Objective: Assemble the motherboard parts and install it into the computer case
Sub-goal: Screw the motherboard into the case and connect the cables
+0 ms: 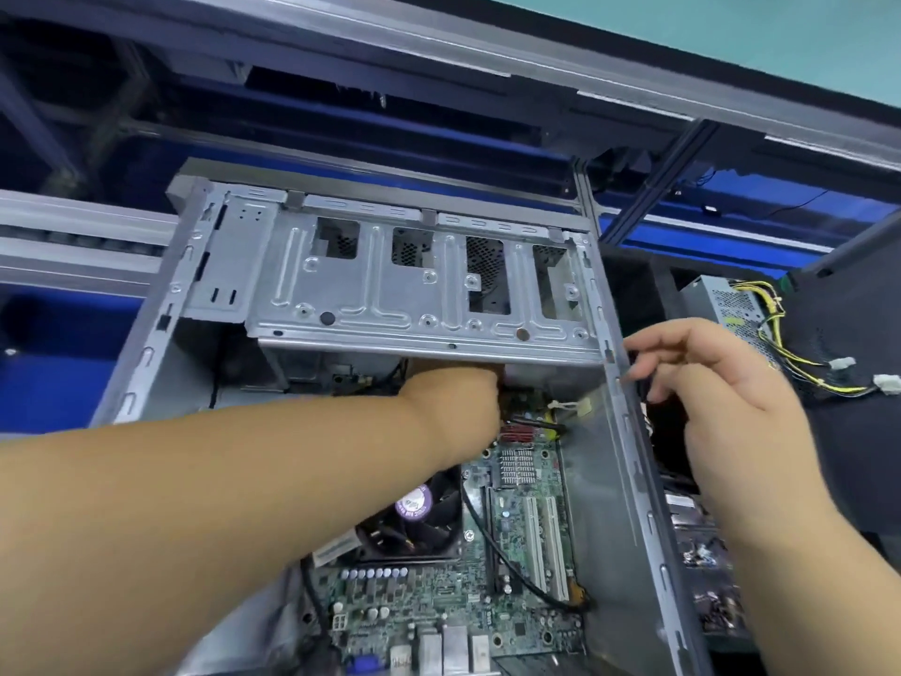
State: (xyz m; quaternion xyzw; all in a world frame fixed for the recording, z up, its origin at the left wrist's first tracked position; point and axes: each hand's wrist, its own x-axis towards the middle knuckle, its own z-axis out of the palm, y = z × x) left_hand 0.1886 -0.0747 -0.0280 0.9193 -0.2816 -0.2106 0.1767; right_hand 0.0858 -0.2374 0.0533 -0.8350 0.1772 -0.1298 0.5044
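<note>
The grey metal computer case lies open in front of me, with the green motherboard seated inside it. A black CPU fan sits on the board, and a black cable runs across it. My left hand reaches deep into the case under the silver drive cage; its fingers are hidden there. My right hand hovers at the case's right wall with loosely curled fingers, holding nothing that I can see.
A grey power supply with yellow and black wires lies on the dark surface at the right. Small parts lie beside the case at the lower right. Metal rails and a blue backdrop stand behind the case.
</note>
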